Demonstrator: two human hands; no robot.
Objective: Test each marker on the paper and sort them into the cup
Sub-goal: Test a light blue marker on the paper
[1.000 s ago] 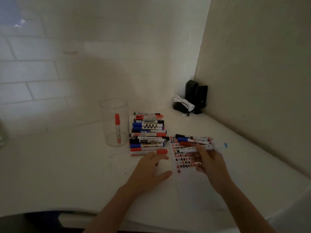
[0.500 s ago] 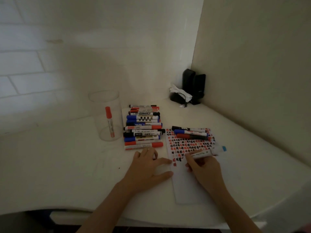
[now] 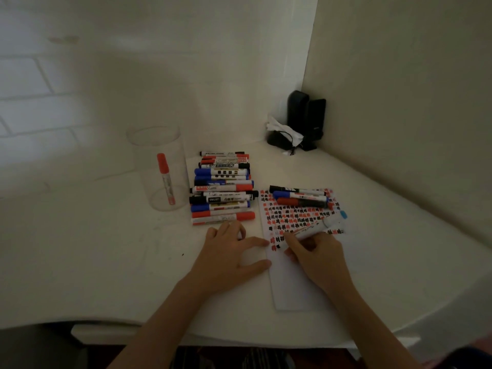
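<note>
Reading "deli", black-capped marker (image 3: 219, 200), stacked pile

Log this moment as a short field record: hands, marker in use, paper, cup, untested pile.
left hand: flat, fingers spread, on the white table at the paper's left edge
right hand: grips a white marker with a light blue end, tip down on the paper
paper: white sheet, far half covered in red and black marks; three markers lie on it
cup: clear plastic cylinder holding one red marker
pile: capped red, blue and black markers beside the cup
</note>
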